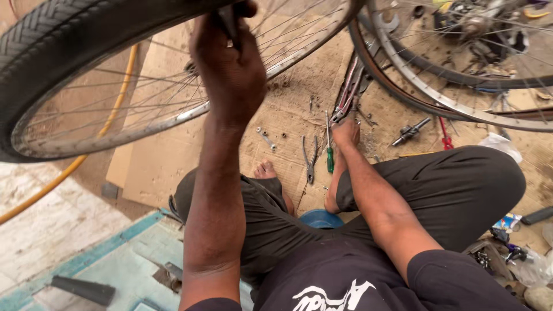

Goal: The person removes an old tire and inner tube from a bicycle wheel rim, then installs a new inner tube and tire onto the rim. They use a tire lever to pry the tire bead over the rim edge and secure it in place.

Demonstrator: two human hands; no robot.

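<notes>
My left hand is raised and closed around the black tyre of a spoked bicycle wheel held up in front of me; its steel rim curves below. My right hand reaches down to the cardboard, its fingers at a chromed metal part. Whether it grips that part is unclear. A green-handled screwdriver lies right beside that hand, and pliers lie just to its left.
A second wheel lies at the upper right with a hub behind it. A small spanner, an axle piece and loose nuts are scattered on the cardboard. A yellow hose runs along the left. My bare feet rest near the tools.
</notes>
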